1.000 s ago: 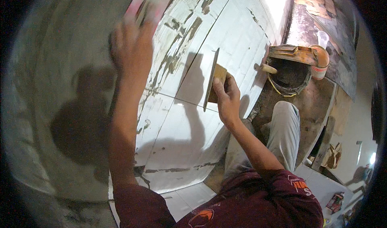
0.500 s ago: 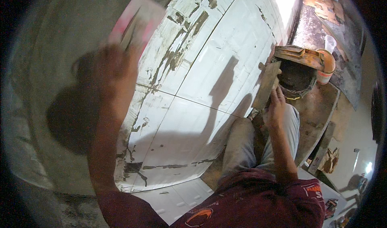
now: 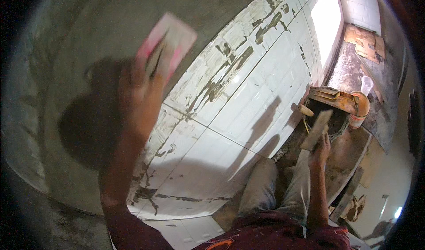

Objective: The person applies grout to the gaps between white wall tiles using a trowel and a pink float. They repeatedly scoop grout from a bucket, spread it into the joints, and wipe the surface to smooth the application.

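Note:
My left hand (image 3: 141, 97) is raised against the wall and holds a pink and white flat float (image 3: 167, 44) pressed near the edge of the white tiles (image 3: 239, 108). The hand is blurred. My right hand (image 3: 319, 151) is down at the lower right and grips a flat putty scraper (image 3: 316, 129), held over a dark bucket (image 3: 332, 119). The tiles carry dark grey smears of grout along the joints.
Bare grey cement wall (image 3: 71, 73) lies left of the tiled area. An orange trowel or tray (image 3: 333, 96) rests on the bucket's rim, with a clear plastic cup (image 3: 365, 85) beyond it. My knee in grey trousers (image 3: 265, 183) is below the tiles. The floor at right is dirty.
My right hand left the tiled wall and swung down right to the bucket with the scraper. My left hand with the float shifted a little lower along the tile edge.

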`<action>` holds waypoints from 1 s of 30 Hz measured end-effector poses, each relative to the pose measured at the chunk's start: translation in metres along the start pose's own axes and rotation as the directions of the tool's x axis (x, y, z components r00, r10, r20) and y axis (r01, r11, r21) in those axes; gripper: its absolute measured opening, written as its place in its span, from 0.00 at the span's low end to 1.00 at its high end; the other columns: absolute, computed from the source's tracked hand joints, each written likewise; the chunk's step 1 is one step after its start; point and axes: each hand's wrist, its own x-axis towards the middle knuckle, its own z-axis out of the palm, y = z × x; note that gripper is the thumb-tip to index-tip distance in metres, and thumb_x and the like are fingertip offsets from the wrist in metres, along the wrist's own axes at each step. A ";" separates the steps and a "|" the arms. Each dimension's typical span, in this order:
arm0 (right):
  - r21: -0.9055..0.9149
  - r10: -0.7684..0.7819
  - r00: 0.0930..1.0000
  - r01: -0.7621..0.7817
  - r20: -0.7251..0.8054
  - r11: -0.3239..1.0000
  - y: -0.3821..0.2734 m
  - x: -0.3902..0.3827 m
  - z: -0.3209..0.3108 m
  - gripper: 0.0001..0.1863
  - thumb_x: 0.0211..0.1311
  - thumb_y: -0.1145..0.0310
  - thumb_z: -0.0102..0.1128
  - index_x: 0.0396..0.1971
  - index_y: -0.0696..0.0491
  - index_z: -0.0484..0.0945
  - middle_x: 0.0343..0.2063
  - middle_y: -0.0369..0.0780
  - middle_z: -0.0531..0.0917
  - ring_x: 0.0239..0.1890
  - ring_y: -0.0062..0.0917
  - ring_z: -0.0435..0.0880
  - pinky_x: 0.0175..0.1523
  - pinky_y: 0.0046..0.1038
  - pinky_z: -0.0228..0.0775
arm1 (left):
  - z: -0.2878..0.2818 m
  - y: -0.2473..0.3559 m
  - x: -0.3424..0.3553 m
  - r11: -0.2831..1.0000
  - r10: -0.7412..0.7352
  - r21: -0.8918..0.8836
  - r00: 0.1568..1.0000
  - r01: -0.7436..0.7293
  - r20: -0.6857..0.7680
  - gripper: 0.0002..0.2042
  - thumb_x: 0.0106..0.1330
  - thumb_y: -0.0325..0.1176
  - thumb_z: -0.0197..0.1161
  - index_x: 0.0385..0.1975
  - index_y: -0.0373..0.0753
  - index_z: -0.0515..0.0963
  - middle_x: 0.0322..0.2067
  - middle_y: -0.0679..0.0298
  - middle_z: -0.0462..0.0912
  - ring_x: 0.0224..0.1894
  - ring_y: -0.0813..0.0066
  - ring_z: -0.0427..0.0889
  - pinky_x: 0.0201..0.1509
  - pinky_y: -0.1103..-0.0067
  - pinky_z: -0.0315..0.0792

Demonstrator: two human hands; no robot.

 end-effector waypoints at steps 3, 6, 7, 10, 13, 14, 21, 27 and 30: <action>0.084 -0.055 0.994 0.046 0.099 0.995 0.023 0.001 0.066 0.22 0.68 0.62 0.52 0.56 0.60 0.69 0.46 0.40 0.77 0.46 0.26 0.76 0.54 0.29 0.68 | 0.020 -0.023 0.064 1.000 0.006 0.023 0.993 -0.003 -0.117 0.21 0.59 0.28 0.59 0.54 0.49 0.72 0.44 0.53 0.73 0.42 0.52 0.76 0.43 0.63 0.74; 0.235 -0.104 0.969 0.050 0.222 0.971 0.026 -0.019 0.117 0.25 0.67 0.63 0.53 0.58 0.62 0.66 0.49 0.42 0.77 0.48 0.28 0.76 0.57 0.27 0.66 | 0.017 -0.017 0.108 0.998 0.009 0.059 0.993 -0.002 -0.114 0.20 0.63 0.31 0.55 0.56 0.42 0.70 0.48 0.54 0.72 0.48 0.54 0.72 0.49 0.66 0.71; 0.159 -0.113 0.981 0.088 0.159 0.983 0.028 -0.014 0.109 0.24 0.67 0.63 0.52 0.58 0.61 0.66 0.49 0.42 0.77 0.48 0.28 0.76 0.56 0.28 0.67 | 0.016 -0.017 0.115 0.996 0.014 0.093 0.996 -0.006 -0.085 0.20 0.65 0.33 0.54 0.57 0.37 0.69 0.50 0.54 0.71 0.52 0.55 0.71 0.53 0.67 0.69; 0.032 -0.092 0.995 0.093 -0.039 0.995 0.013 0.008 0.050 0.24 0.68 0.63 0.51 0.59 0.59 0.66 0.49 0.41 0.77 0.47 0.28 0.77 0.52 0.28 0.70 | 0.043 -0.053 0.059 0.984 0.054 0.173 0.992 -0.034 -0.110 0.24 0.57 0.31 0.61 0.56 0.52 0.70 0.43 0.53 0.74 0.41 0.50 0.76 0.40 0.62 0.75; 0.047 -0.189 0.958 0.204 -0.216 0.978 -0.052 0.008 -0.008 0.23 0.68 0.63 0.51 0.60 0.55 0.65 0.48 0.40 0.76 0.45 0.26 0.77 0.46 0.29 0.72 | 0.000 -0.024 0.041 0.943 -0.263 0.259 0.944 0.209 0.198 0.23 0.57 0.33 0.62 0.55 0.51 0.71 0.42 0.49 0.74 0.41 0.50 0.77 0.41 0.61 0.75; 0.022 -0.211 0.948 0.223 -0.237 0.975 -0.050 0.015 -0.022 0.23 0.68 0.63 0.51 0.60 0.55 0.65 0.48 0.40 0.75 0.45 0.26 0.77 0.45 0.29 0.72 | 0.005 -0.024 0.051 0.967 -0.143 0.220 0.989 0.131 0.038 0.23 0.58 0.34 0.62 0.56 0.51 0.71 0.42 0.49 0.74 0.41 0.49 0.77 0.41 0.61 0.76; 0.054 -0.196 0.974 0.203 -0.113 0.978 -0.020 0.016 0.032 0.24 0.68 0.62 0.51 0.60 0.57 0.66 0.53 0.41 0.73 0.50 0.28 0.75 0.56 0.29 0.66 | 0.058 -0.054 0.126 0.993 0.081 0.100 0.958 -0.055 -0.276 0.25 0.64 0.31 0.56 0.63 0.50 0.64 0.47 0.50 0.75 0.51 0.45 0.74 0.59 0.55 0.65; -0.007 -0.354 0.916 0.360 -0.187 0.933 -0.056 0.027 -0.060 0.25 0.67 0.62 0.51 0.60 0.58 0.65 0.55 0.43 0.72 0.53 0.30 0.74 0.56 0.30 0.67 | 0.029 -0.022 0.067 0.985 -0.002 0.175 0.999 -0.005 0.041 0.26 0.63 0.31 0.57 0.63 0.52 0.63 0.49 0.50 0.74 0.53 0.46 0.72 0.57 0.58 0.69; -0.002 -0.354 0.918 0.359 -0.179 0.933 -0.071 0.012 -0.070 0.26 0.66 0.62 0.50 0.61 0.58 0.65 0.54 0.43 0.74 0.53 0.29 0.75 0.54 0.30 0.68 | 0.063 -0.023 0.142 0.993 0.087 0.098 0.975 -0.068 -0.204 0.18 0.65 0.34 0.55 0.55 0.48 0.71 0.47 0.54 0.73 0.46 0.53 0.77 0.47 0.63 0.76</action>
